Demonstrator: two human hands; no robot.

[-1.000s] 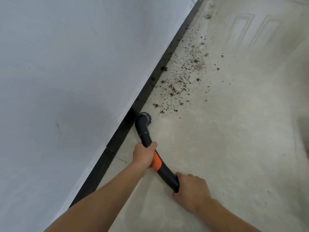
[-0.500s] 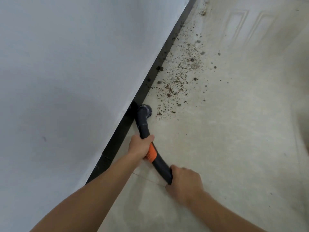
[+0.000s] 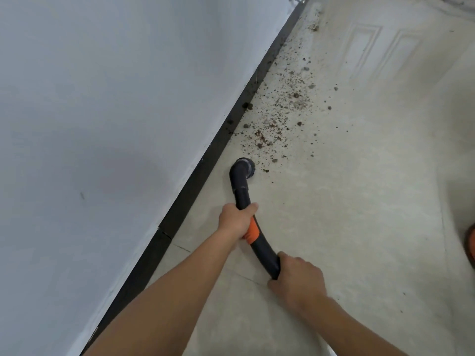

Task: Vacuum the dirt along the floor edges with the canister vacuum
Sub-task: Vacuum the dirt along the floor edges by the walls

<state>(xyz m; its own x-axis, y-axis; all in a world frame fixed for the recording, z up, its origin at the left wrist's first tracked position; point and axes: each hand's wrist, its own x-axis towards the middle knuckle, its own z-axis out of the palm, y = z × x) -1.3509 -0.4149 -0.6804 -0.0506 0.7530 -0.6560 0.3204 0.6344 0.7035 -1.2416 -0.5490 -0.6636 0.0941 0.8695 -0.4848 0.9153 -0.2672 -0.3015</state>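
Note:
A black vacuum hose (image 3: 264,253) with an orange band (image 3: 252,232) curves across the pale floor and ends in a round brush nozzle (image 3: 244,167). The nozzle sits on the floor a little out from the black baseboard (image 3: 205,163), at the near end of a scatter of brown dirt (image 3: 280,116). My left hand (image 3: 235,219) grips the hose just above the orange band. My right hand (image 3: 295,278) grips the hose lower down, hiding the rest of it. The canister is out of view.
A white wall (image 3: 102,124) fills the left side above the baseboard. The glossy floor reflects a panelled door (image 3: 372,47) at the upper right. An orange object (image 3: 471,242) shows at the right edge.
The nozzle has moved away from the baseboard and out onto the floor, toward the near edge of the dirt. Both hands kept their grip on the hose.

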